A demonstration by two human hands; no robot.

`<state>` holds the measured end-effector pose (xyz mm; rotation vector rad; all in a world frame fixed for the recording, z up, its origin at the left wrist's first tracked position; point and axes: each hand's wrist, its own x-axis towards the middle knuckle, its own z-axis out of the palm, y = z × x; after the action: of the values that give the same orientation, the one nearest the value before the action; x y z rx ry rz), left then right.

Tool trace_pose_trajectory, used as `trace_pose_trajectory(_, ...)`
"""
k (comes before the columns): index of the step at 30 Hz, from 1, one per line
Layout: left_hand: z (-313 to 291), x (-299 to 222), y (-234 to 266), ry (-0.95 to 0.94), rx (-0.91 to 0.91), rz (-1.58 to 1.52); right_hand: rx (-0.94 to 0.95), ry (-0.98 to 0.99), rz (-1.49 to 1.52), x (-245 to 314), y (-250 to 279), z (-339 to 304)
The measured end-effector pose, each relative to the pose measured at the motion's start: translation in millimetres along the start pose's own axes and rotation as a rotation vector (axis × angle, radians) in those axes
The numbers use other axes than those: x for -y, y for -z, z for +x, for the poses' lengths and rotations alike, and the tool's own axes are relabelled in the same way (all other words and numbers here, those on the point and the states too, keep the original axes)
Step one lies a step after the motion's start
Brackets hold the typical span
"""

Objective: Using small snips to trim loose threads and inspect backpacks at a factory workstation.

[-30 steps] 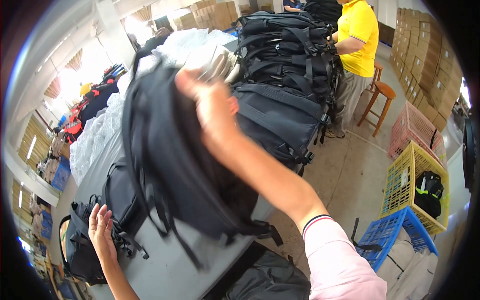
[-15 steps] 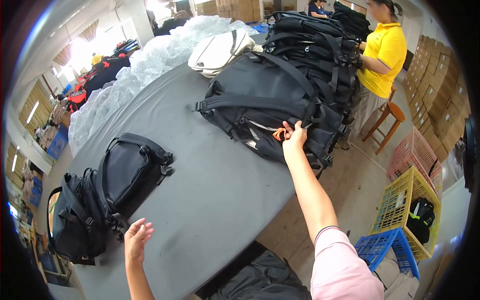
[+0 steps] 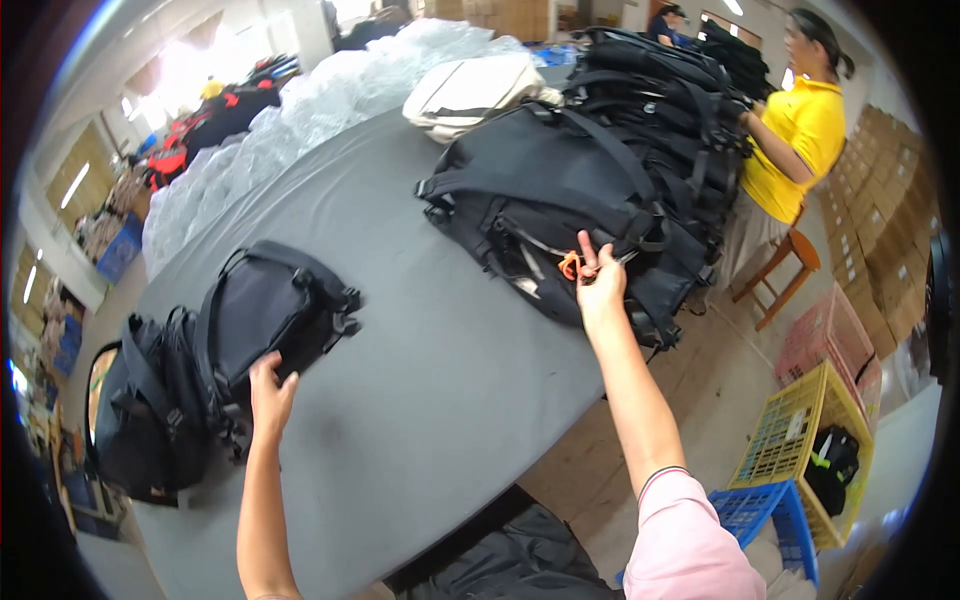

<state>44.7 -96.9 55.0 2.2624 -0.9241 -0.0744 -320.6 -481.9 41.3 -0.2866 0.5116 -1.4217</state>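
Observation:
On the grey-covered table, two black backpacks lie at the left; my left hand point(image 3: 268, 392) reaches the near edge of the upright-lying one point(image 3: 265, 315), fingertips against its fabric, thumb apart. Beside it, the other black backpack point(image 3: 145, 415) is pressed close. At the far right of the table is a larger black backpack point(image 3: 540, 160), straps upward. My right hand point(image 3: 602, 288) is over its near side, forefinger stretched out and other fingers curled. A small orange looped thing point(image 3: 570, 265) shows at that hand's fingers and seems held; its kind is unclear.
A pile of black backpacks point(image 3: 640, 85) and a white bag point(image 3: 470, 95) stand at the back, beside bubble wrap point(image 3: 330, 100). A person in yellow point(image 3: 805, 130) works at the right, near a wooden stool point(image 3: 785, 265). Yellow point(image 3: 780, 435) and blue crates point(image 3: 755, 510) are on the floor.
My left hand has moved forward onto the left backpack. My right hand stays by the large backpack with the orange thing at its fingers. The view has shifted slightly.

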Motion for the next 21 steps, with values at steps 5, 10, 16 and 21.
trace_pose_trajectory(5, 27.1, 4.9, 12.1, -0.092, -0.261, 0.515, 0.23, -0.202, 0.064, 14.1, 22.0, -26.5)
trace_pose_trajectory(10, 49.0, 49.2, 17.2, 0.096, -0.127, 0.814, -0.026, 0.262, -0.354, 30.4, 16.5, -96.5)
trace_pose_trajectory(16, 56.6, 97.3, 14.2, -0.125, -0.223, 1.002, 0.454, 0.766, -0.854, 33.3, -22.2, -210.3)
trace_pose_trajectory(21, 8.2, 79.0, 9.6, -0.354, -0.276, 0.788, 0.9, -0.127, -1.235, -38.6, 0.7, -252.3)
